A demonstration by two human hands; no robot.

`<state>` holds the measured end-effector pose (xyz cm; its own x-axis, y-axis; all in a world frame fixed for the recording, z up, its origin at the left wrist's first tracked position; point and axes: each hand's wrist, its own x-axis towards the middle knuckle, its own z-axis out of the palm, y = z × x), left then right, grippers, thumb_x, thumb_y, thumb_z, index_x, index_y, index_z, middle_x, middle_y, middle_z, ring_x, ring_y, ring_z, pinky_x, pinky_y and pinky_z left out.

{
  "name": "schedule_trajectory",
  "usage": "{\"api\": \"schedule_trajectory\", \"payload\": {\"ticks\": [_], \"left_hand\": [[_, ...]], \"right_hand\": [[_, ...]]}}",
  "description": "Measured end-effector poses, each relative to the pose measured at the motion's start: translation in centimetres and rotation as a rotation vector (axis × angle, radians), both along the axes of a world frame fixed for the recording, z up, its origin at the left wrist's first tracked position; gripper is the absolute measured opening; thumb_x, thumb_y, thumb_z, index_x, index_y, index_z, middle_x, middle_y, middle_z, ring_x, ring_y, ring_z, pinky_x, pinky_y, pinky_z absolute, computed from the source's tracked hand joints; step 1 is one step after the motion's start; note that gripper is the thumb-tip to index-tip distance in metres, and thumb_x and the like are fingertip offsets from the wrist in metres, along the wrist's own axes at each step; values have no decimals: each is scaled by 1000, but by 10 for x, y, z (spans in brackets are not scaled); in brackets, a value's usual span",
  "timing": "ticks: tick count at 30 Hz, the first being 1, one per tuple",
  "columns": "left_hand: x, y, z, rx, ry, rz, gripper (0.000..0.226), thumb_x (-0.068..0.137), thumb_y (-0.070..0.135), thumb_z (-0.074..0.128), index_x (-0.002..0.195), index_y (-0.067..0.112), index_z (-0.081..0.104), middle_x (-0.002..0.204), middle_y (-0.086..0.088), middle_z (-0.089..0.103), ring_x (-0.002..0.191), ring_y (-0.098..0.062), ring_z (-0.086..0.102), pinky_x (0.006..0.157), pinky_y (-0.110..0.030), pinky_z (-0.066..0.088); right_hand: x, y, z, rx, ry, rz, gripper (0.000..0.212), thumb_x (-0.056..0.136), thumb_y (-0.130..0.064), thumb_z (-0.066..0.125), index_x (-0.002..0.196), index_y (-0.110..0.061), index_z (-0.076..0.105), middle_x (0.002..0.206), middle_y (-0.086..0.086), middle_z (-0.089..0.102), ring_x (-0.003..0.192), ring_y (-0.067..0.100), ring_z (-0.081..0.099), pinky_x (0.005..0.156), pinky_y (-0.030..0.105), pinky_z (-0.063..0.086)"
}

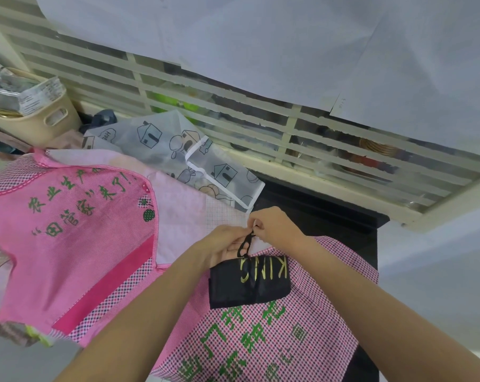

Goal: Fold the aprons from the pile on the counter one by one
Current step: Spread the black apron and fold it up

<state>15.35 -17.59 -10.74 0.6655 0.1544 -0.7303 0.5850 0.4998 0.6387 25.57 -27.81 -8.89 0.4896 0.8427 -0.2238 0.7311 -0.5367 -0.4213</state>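
Aprons lie spread over the worktop point(329, 205), and the one being handled is a small black apron point(249, 282) folded into a compact rectangle, with gold letters reading KING on its upper face. It sits low in the middle of the view, on top of a pink checked apron point(302, 326) printed with green characters. A thin black strap point(247, 242) rises from the black bundle's top edge in a loop. Both hands meet just above the bundle: the left hand point(227, 244) lies under and beside the strap with its fingers curled round the loop, and the right hand point(271, 224) pinches the strap's upper end between thumb and fingertips. The two hands touch each other at the strap.

To the left lies a larger pink apron point(68, 230) with green characters and a darker pink band across its lower part. Behind it a translucent apron point(178, 144) printed with little houses is crumpled against a cream slatted grille point(260, 125). A beige basket point(32, 119) stands at the far left, holding grey packets.
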Motion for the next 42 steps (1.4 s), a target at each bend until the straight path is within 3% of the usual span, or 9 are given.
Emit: {"api": "schedule_trajectory", "payload": {"ticks": [4, 8, 11, 14, 16, 20, 24, 33, 42], "left_hand": [[0, 1, -3, 50, 49, 6, 9, 87, 13, 64, 79, 8, 62, 61, -4, 56, 49, -9, 52, 49, -16, 49], [4, -3, -9, 225, 33, -35, 13, 86, 7, 63, 73, 7, 62, 59, -7, 56, 53, -13, 50, 51, -19, 47], [7, -6, -15, 429, -33, -41, 16, 82, 6, 67, 68, 10, 62, 61, -4, 58, 57, -13, 51, 60, -21, 45], [8, -6, -14, 737, -121, -168, 14, 79, 8, 70, 71, 15, 62, 66, 3, 61, 62, -6, 55, 61, -12, 43], [8, -6, -15, 775, -141, -176, 11, 79, 8, 70, 75, 16, 63, 70, 4, 62, 67, -8, 57, 65, -16, 43], [8, -5, -15, 300, -40, 82, 12, 87, 13, 65, 94, 3, 67, 88, -11, 67, 74, -15, 60, 73, -25, 54], [8, -5, -9, -40, 48, 195, 16, 91, 15, 60, 84, 2, 64, 68, -8, 64, 51, -10, 57, 51, -20, 53], [3, -3, -15, 28, 47, 221, 18, 89, 17, 63, 86, 0, 67, 67, -9, 65, 48, -10, 57, 50, -20, 55], [9, -9, -10, 18, 116, 151, 18, 83, 18, 71, 80, 1, 67, 65, -8, 67, 45, -8, 60, 43, -18, 50]], "right_hand": [[3, -5, 2, 96, 231, -90, 13, 87, -7, 63, 95, -4, 72, 94, 10, 72, 74, 9, 62, 72, 11, 47], [2, -4, 1, 86, 280, -132, 12, 85, -10, 67, 94, -4, 73, 93, 9, 73, 71, 3, 61, 65, 1, 43], [3, -2, 1, 83, 307, -229, 12, 84, -9, 68, 94, -4, 73, 91, 5, 71, 69, 6, 63, 58, 1, 43], [8, -2, -1, 2, 332, -268, 13, 83, -4, 68, 94, -3, 74, 84, 3, 69, 60, 2, 59, 56, 4, 44], [7, 0, -4, -54, 240, -241, 13, 83, -1, 64, 91, -4, 75, 86, 6, 70, 64, 7, 62, 61, 9, 47], [-3, 5, -8, -121, -68, -104, 17, 90, -8, 54, 98, -6, 69, 100, 12, 65, 89, 25, 62, 80, 32, 52], [-7, 7, -8, -110, -244, 39, 21, 96, -10, 42, 106, -7, 61, 104, 11, 63, 96, 28, 60, 80, 34, 46], [-10, 1, -6, -157, -328, 200, 20, 98, -11, 44, 116, -8, 52, 106, 11, 64, 93, 27, 61, 79, 32, 46], [-6, -11, 9, -141, -186, 163, 31, 100, -14, 43, 130, -14, 50, 115, 14, 62, 103, 27, 60, 89, 33, 50]]}}
